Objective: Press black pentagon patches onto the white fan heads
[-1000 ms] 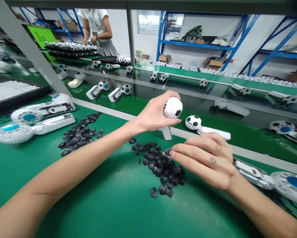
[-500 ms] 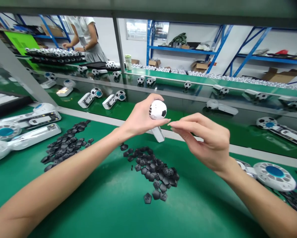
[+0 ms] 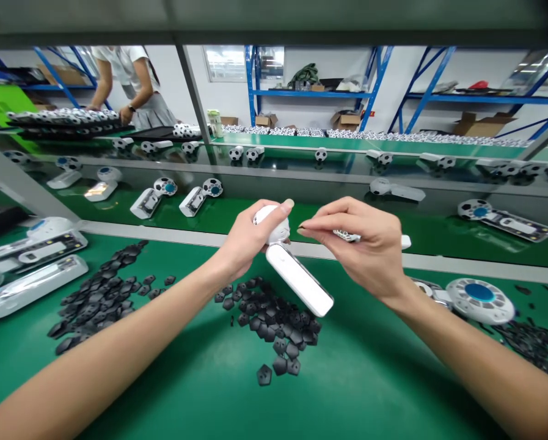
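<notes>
Left hand (image 3: 250, 244) grips white device (image 3: 300, 279); distant red sign (image 3: 370, 113) unreadably small.

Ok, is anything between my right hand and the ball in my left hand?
Nothing visible: a gap separates your right hand from the ball of the white device. Your left hand has its thumb over part of the ball, but not the side facing the right hand. The black pentagons lie below that gap.
</notes>
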A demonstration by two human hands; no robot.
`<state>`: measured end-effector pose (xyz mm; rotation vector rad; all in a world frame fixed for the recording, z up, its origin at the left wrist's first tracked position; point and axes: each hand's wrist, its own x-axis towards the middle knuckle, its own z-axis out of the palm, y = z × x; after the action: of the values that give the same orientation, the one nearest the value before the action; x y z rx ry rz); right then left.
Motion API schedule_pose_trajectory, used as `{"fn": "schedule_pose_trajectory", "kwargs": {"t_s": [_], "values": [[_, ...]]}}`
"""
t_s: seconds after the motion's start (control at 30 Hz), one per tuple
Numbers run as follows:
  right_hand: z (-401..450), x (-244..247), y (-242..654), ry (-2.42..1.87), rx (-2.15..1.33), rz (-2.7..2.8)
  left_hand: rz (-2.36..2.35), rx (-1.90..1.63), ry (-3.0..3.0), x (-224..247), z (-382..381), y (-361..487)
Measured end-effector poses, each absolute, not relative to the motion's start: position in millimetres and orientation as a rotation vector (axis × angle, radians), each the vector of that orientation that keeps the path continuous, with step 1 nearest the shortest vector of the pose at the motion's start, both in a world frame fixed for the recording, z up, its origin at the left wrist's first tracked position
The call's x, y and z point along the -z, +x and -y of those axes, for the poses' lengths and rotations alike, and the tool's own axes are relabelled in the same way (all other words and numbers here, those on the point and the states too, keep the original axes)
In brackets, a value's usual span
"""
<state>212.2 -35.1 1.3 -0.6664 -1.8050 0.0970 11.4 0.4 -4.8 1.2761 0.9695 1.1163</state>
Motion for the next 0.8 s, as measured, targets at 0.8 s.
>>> {"fn": "schedule_pose_trajectory", "kwargs": {"t_s": [0.8], "values": [[46,6,197,-0.814,-0.463,1.764,-0.951,-1.129,1.205,-6,25,23]]}}
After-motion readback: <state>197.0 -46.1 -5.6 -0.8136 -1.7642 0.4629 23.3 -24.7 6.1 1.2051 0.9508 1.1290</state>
